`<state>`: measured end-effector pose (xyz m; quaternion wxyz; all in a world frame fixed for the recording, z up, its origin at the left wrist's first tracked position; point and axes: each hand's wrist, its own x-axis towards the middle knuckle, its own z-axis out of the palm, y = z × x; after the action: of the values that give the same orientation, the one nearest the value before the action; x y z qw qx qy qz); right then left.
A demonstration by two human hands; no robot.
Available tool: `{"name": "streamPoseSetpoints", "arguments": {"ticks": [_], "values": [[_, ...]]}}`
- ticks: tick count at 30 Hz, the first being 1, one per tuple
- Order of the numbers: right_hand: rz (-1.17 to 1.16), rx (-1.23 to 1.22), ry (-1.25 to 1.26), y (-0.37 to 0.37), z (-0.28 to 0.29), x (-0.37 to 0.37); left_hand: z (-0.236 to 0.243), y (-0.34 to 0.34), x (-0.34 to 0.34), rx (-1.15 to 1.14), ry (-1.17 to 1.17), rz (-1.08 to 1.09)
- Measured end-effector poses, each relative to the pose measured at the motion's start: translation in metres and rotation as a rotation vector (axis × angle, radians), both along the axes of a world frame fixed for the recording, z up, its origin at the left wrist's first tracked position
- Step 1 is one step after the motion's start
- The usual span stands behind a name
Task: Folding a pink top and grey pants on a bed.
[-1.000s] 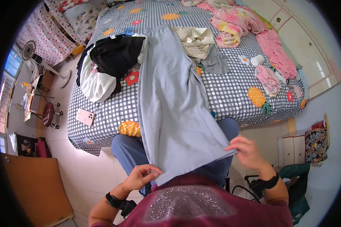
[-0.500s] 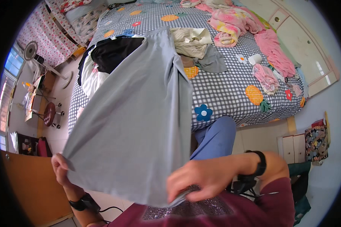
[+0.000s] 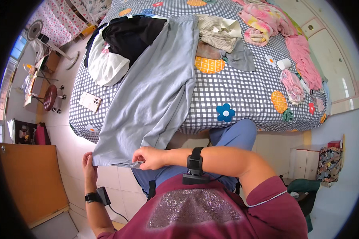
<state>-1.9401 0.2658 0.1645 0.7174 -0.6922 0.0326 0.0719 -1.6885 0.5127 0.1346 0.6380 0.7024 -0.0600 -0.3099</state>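
Pale grey-blue trousers stretch from the bed towards me, their gathered waistband lying on the bed and the leg ends hanging over its near edge. My left hand is closed on the left corner of the hem. My right hand pinches the hem at its right end, the fingers partly hidden by the cloth. Left of the waistband, a black garment and a white garment lie heaped. To its right are a beige garment and a grey cloth.
The bed has a checked cover with pineapples and flowers. A phone lies near its left edge. Pink bedding and a white roll are on the right. A fan and a stool stand left, an orange-brown panel nearer.
The trousers have come down from a raised, spread position and hang narrower and more creased. My right hand has moved left, nearer my left hand. The phone now shows.
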Motion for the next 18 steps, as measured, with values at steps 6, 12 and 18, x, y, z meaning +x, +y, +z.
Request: {"name": "streamPoseSetpoints", "arguments": {"ticks": [6,12,18], "values": [[0.016,0.135,-0.002,0.013,-0.02,0.0,-0.029,-0.018,-0.014,0.282,-0.24,0.043],[-0.117,0.195,0.094,0.003,-0.014,-0.002,-0.01,0.001,-0.053,0.213,-0.033,0.166],[-0.28,0.086,0.11,-0.033,0.037,-0.014,0.046,-0.009,-0.052,-0.077,-0.06,0.125]]}}
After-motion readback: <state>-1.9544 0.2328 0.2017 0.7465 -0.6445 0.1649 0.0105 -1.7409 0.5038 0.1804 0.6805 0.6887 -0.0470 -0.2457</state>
